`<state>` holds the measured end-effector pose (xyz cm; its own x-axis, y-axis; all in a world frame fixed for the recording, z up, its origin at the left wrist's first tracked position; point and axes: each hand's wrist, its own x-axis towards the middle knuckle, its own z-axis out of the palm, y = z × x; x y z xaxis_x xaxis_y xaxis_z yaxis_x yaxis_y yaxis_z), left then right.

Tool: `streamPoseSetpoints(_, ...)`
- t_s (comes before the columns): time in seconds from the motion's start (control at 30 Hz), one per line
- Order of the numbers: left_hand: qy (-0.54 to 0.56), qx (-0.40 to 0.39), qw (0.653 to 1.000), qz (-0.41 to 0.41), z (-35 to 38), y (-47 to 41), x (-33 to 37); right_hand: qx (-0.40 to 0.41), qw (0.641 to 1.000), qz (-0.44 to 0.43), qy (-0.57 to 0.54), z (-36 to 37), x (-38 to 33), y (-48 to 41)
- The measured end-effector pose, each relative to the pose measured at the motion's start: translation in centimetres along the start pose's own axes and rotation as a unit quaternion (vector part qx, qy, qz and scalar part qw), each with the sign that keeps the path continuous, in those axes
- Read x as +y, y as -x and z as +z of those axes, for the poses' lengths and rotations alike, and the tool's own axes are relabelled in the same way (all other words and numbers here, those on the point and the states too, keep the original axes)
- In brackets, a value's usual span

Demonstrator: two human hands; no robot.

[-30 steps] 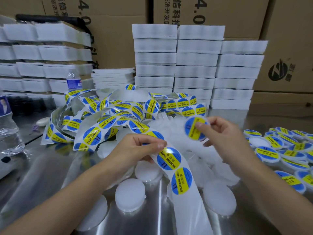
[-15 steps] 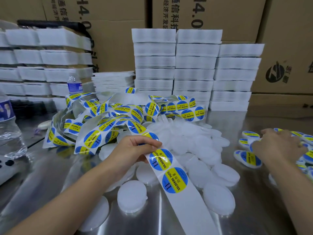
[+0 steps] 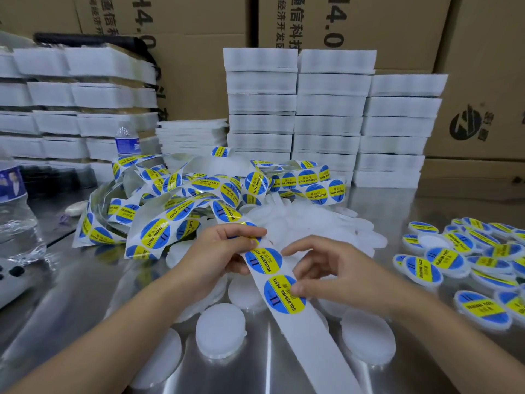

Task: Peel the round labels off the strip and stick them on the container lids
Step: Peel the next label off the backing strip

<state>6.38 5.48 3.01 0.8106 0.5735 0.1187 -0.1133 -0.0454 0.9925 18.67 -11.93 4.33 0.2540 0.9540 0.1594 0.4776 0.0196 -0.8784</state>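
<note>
My left hand (image 3: 218, 251) pinches the white label strip (image 3: 312, 345) just above two blue-and-yellow round labels. The lower label (image 3: 279, 298) lies flat on the strip, and the thumb tip of my right hand (image 3: 335, 268) rests on its right edge, with the fingers spread above it. The bare backing runs down toward the bottom edge. Behind my hands the strip piles up in loose coils (image 3: 176, 211). Plain white lids (image 3: 220, 331) lie under and around my hands, with a heap (image 3: 321, 223) further back. Labelled lids (image 3: 426, 268) are gathered at the right.
All of it lies on a shiny steel table (image 3: 85, 294). Water bottles stand at the left edge (image 3: 17, 211) and further back (image 3: 127, 140). Stacks of white foam trays (image 3: 329, 109) and cardboard boxes (image 3: 483, 81) fill the back. A grey device (image 3: 11, 277) lies at the near left.
My right hand carried a peeled label to the labelled lids at the right, then came back empty to the strip. My left hand kept its hold on the strip.
</note>
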Motion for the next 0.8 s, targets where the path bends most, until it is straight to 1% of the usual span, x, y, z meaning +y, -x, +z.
streamPoseSetpoints(0.07,0.003,0.002,1.0,-0.012,0.0,-0.2,-0.1,-0.008,1.0,-0.001,-0.019,0.4,0.0,-0.1)
streamPoseSetpoints(0.17,0.026,-0.013,0.999,-0.036,0.0,-0.5,-0.4,0.024,1.0,-0.008,-0.018,1.0,-0.2,-0.2)
streamPoseSetpoints(0.3,0.059,-0.053,0.996,-0.049,0.1,-0.5,-0.4,0.064,0.998,-0.008,-0.003,1.5,-0.2,-0.2)
streamPoseSetpoints(0.37,0.06,-0.066,0.995,-0.047,0.2,-0.5,-0.5,0.084,0.996,-0.016,0.029,1.6,-0.1,-0.2)
streamPoseSetpoints(0.53,0.05,-0.065,0.996,-0.032,0.1,-0.7,-0.8,0.139,0.979,-0.078,0.123,1.5,0.3,-0.3)
streamPoseSetpoints(0.6,0.046,-0.064,0.996,-0.031,0.0,-0.7,-0.9,0.15,0.969,-0.102,0.167,1.4,0.2,-0.4)
streamPoseSetpoints(0.63,0.04,-0.064,0.997,-0.03,0.0,-0.7,-0.9,0.148,0.968,-0.109,0.171,1.3,0.1,-0.4)
streamPoseSetpoints(0.7,0.017,-0.063,0.998,-0.023,-0.1,-0.7,-0.8,0.127,0.976,-0.102,0.146,0.9,-0.1,-0.2)
streamPoseSetpoints(0.8,-0.021,-0.056,0.998,-0.007,-0.3,-0.6,-0.5,0.083,0.992,-0.08,0.05,-0.1,-0.7,0.0)
